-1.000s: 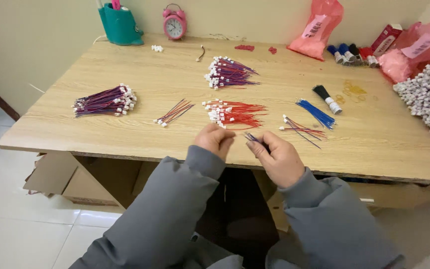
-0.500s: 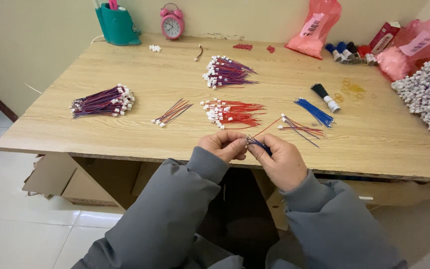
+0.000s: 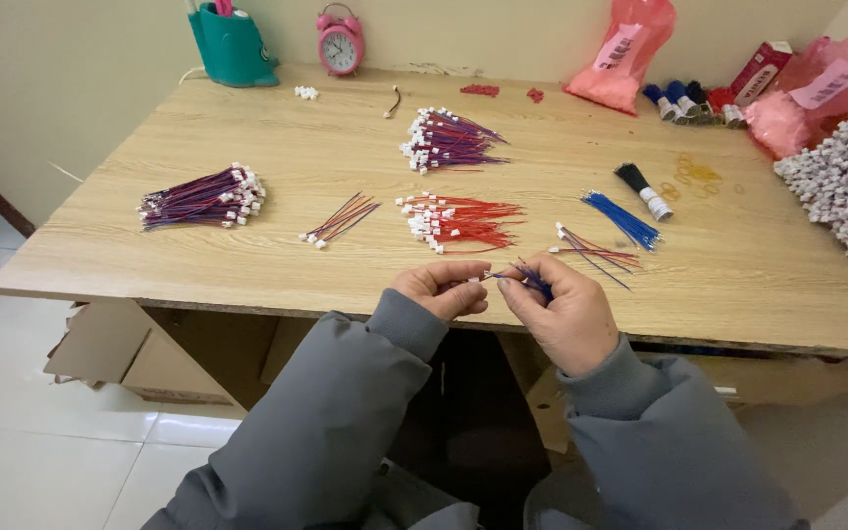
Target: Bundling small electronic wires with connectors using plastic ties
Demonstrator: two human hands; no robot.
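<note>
A wide wooden table (image 3: pixel 247 147) fills the view, seen from above by a person in grey padded sleeves. At its right edge lies a large heap of small white connectors (image 3: pixel 846 191), with pink plastic bags (image 3: pixel 625 54) behind. A teal pen holder (image 3: pixel 231 44) and a pink alarm clock (image 3: pixel 340 44) stand at the back. Bundles of purple and red wires (image 3: pixel 198 198) lie on the left, another purple bundle (image 3: pixel 449 140) in the middle, red wires with white plugs (image 3: pixel 458 221) nearer the front, and blue wires (image 3: pixel 622 220) to the right. At the near edge, the left hand (image 3: pixel 441 289) is curled with fingertips pinched on a tiny white plug (image 3: pixel 486 277). The right hand (image 3: pixel 561 314) is closed around thin blue and purple wires (image 3: pixel 532 280), which meet that plug between the two hands, just above the table's front edge.
</note>
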